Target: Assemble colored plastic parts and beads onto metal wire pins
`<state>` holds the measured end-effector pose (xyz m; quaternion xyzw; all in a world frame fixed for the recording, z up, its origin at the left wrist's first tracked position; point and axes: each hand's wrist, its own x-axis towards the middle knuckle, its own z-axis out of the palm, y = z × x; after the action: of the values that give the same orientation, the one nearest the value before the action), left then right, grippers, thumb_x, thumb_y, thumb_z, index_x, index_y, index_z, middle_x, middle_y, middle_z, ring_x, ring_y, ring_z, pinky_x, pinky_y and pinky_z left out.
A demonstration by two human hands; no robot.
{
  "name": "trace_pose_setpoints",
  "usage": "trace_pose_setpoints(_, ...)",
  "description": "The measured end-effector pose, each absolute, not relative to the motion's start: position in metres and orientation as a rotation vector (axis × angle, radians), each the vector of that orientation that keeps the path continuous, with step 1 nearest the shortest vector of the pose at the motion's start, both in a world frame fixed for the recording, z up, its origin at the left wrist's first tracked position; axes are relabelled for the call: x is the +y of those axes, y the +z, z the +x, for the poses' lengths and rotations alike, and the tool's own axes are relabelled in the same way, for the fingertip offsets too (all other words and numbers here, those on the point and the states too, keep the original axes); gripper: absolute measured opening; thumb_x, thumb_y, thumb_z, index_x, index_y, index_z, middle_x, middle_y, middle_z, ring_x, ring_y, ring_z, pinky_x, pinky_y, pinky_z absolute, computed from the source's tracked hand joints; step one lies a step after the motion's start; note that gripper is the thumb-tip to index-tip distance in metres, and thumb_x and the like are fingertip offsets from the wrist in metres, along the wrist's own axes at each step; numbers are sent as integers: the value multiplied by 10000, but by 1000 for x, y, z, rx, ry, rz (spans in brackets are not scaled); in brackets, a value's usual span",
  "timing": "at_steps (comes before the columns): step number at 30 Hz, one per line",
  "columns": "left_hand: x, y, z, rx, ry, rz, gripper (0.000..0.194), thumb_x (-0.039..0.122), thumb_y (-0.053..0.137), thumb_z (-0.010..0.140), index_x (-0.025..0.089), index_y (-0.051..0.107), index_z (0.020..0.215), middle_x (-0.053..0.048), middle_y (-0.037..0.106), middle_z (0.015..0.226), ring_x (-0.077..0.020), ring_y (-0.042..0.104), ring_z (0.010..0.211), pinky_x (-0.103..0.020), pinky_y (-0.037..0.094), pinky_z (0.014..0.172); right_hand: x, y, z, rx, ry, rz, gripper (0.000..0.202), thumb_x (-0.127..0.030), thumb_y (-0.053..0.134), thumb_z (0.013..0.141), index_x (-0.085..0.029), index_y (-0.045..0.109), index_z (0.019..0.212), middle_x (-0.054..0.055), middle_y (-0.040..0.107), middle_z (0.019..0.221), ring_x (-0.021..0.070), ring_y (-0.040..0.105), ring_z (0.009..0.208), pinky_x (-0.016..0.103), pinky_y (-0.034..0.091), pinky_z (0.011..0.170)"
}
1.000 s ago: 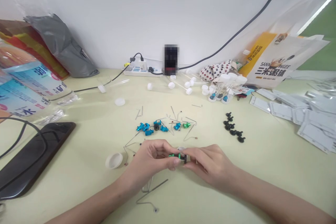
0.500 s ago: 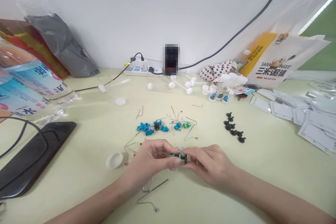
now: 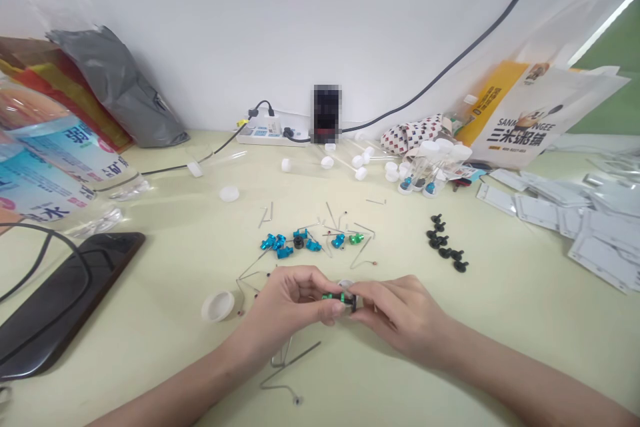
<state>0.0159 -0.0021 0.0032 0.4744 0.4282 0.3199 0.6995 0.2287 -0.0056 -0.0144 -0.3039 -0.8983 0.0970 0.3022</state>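
Between my hands, near the front middle of the table, is a small green metal fitting (image 3: pixel 327 296) joined end-on to a black flanged piece (image 3: pixel 354 302). My left hand (image 3: pixel 300 295) pinches the green part between thumb and fingers. The fingertips of my right hand (image 3: pixel 395 312) close on the black disc. Behind both hands lies a white cap (image 3: pixel 346 283), partly hidden. Just beyond are several blue metal fittings (image 3: pixel 285 251), a loose green fitting (image 3: pixel 356 238), a black fitting (image 3: pixel 299 241) and thin bent metal rods (image 3: pixel 361 252). Several black flanged pieces (image 3: pixel 444 252) lie to the right.
More bent rods (image 3: pixel 290 365) lie by my left forearm, beside a white cap (image 3: pixel 219 305). A dark phone-like slab (image 3: pixel 70 300) and water bottles (image 3: pixel 75 147) stand left. Clear tubes with white caps (image 3: pixel 440 153), a paper bag (image 3: pixel 520 113) and white packets (image 3: pixel 605 233) occupy the right.
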Motion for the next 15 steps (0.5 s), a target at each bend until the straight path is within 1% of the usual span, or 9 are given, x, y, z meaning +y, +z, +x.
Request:
trace_pose_setpoints(4,-2,3,16,949,712,1042,138,218,744,692,135,683,783,-33,690,713,-107,581,632,-236,495,644,-6,-14,228,-2372,286,-826,236,-275,515,907,-150,515,1108,13,682,748,98,596,553,206,409,494)
trace_pose_setpoints(8,-2,3,16,942,716,1045,137,224,739,699,139,685,791,-33,694,732,-105,585,640,-235,498,652,-6,-15,228,-2376,238,-804,208,-246,500,913,-158,519,1100,29,694,822,102,625,607,204,444,532)
trace_pose_setpoints(11,-2,4,17,957,715,1045,149,234,743,690,135,685,785,-40,689,729,-119,590,646,-249,502,645,-5,-15,228,-2385,223,-802,188,-254,483,921,-158,530,1076,37,696,838,102,636,633,201,459,554)
trace_pose_setpoints(15,-3,4,16,957,718,1044,150,234,742,690,135,684,786,-35,680,710,-119,588,639,-252,502,641,-5,-14,228,-2388,244,-822,209,-281,475,927,-157,520,1089,9,679,763,84,607,571,195,418,499)
